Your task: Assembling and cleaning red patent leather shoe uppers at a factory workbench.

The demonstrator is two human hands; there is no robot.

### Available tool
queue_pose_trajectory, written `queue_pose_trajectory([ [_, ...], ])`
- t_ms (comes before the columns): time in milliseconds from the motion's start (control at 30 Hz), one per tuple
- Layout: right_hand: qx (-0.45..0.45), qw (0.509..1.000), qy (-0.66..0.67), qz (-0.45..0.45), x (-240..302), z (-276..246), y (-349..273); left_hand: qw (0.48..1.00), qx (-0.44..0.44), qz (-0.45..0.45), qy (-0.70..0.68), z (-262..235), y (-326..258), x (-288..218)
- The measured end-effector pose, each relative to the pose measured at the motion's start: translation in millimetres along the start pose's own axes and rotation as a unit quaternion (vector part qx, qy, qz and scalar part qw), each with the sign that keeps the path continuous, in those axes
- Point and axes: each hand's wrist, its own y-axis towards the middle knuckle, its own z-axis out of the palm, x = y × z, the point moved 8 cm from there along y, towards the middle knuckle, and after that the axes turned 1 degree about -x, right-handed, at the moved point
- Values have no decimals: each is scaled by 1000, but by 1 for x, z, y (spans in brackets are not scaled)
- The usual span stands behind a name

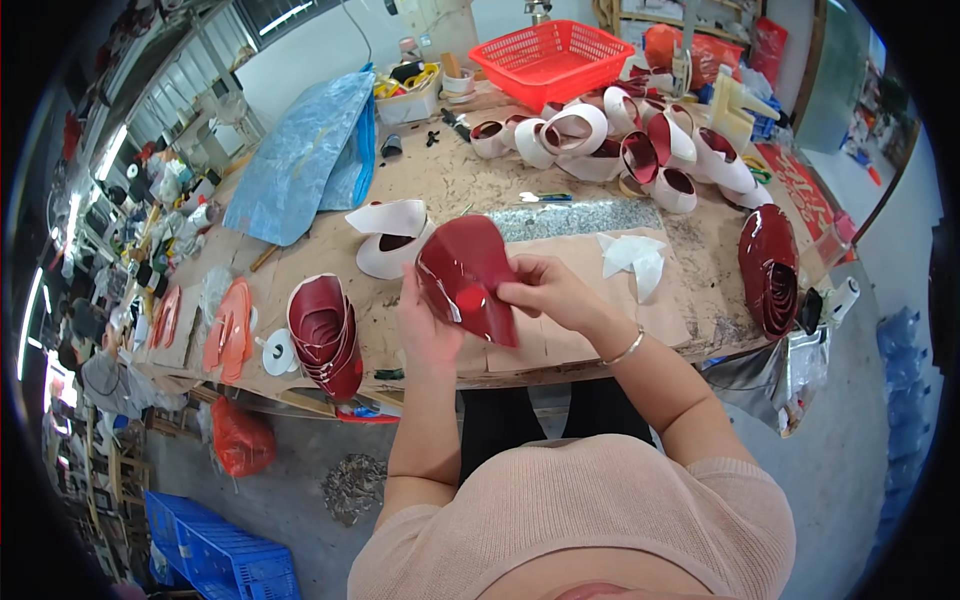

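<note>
Both forearms enter from 6 o'clock, elbows bent, converging toward frame centre. Left hand [425, 325]: raised, palm toward 3 o'clock, fingers curled upward in a grip. Right hand [550, 290]: at 3 o'clock of the left, thumb and fingers pinched closed, wrist slightly flexed. Hands near each other, not touching.

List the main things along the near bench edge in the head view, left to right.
Orange shoe pieces → dark red stack → left hand → glossy red piece → right hand → white scrap → dark red pile.

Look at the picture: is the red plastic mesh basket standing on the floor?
No: the red plastic mesh basket stands on the far end of the worn brown worktable.
</note>
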Motion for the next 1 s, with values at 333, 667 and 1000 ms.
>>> queue_pose_trajectory([
  [333, -132, 981, -5, -143, 18, -5, -2, 859, 1, 60, 508, -10, -39, 38],
  [667, 6, 958, -173, -229, 124, 6, 3, 665, 45, 333, 667, 3, -38, 17],
  [1000, 129, 502, -794, -319, -12, 33, -33, 244, 277, 333, 868, 21, -39, 63],
])
